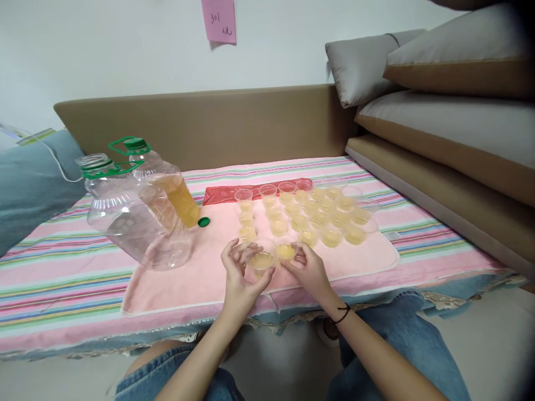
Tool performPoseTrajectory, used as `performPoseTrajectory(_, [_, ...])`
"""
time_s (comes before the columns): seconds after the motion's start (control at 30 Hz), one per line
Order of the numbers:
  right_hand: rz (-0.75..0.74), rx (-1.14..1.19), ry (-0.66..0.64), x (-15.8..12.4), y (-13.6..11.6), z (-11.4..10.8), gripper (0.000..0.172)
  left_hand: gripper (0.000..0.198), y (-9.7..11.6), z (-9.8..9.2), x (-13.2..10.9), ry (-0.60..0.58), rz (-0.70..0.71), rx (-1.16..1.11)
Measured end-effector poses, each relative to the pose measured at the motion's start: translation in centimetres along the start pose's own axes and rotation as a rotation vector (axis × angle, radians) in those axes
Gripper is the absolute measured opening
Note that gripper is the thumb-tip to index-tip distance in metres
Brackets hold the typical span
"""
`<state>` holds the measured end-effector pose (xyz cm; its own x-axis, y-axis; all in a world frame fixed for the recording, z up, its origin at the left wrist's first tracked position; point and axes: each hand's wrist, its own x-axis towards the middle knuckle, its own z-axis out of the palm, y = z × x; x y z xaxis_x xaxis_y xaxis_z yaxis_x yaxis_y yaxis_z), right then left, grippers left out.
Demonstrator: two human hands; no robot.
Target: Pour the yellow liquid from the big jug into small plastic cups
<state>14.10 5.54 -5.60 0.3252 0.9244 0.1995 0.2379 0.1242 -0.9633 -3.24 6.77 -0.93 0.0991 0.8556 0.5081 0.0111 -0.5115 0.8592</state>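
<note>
My left hand [241,274] is closed around a clear plastic cup [262,259] with pale yellow liquid in it, thumb at the near side and fingers behind. Right beside it, my right hand [310,272] pinches a second cup [286,252] of yellow liquid between thumb and fingers. Both cups are at the near part of a pink towel [175,298]. Just beyond them stand several similar cups [330,236] in rows, each holding some yellow liquid. Whether the two held cups rest on the towel or are slightly raised, I cannot tell.
To the left, a large clear jug [121,217] stands uncapped, before another jug [181,197] with amber liquid and a green cap. A loose green cap [203,222] lies nearby. Red plastic [221,195] lies behind the cups. Cushions [451,122] are stacked at right.
</note>
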Motion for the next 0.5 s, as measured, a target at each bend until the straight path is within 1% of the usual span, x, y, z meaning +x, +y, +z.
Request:
performPoseTrajectory(0.1, [-0.02,-0.049,0.017,0.0,0.0,0.0,0.041,0.078,0.0,0.1,-0.1,0.001,-0.004,-0.015])
performPoseTrajectory(0.3, [-0.044,-0.133,0.039,-0.1,-0.3,0.1,0.043,0.077,0.2,0.2,-0.2,-0.026,-0.008,-0.03])
performPoseTrajectory(0.4, [-0.044,-0.162,0.05,-0.6,-0.6,-0.7,0.046,0.077,0.4,0.2,-0.3,-0.038,-0.014,-0.051])
performPoseTrajectory(0.5, [-0.041,-0.168,0.085,-1.6,-1.3,-2.3,0.037,0.077,0.7,0.2,-0.3,-0.045,0.007,-0.055])
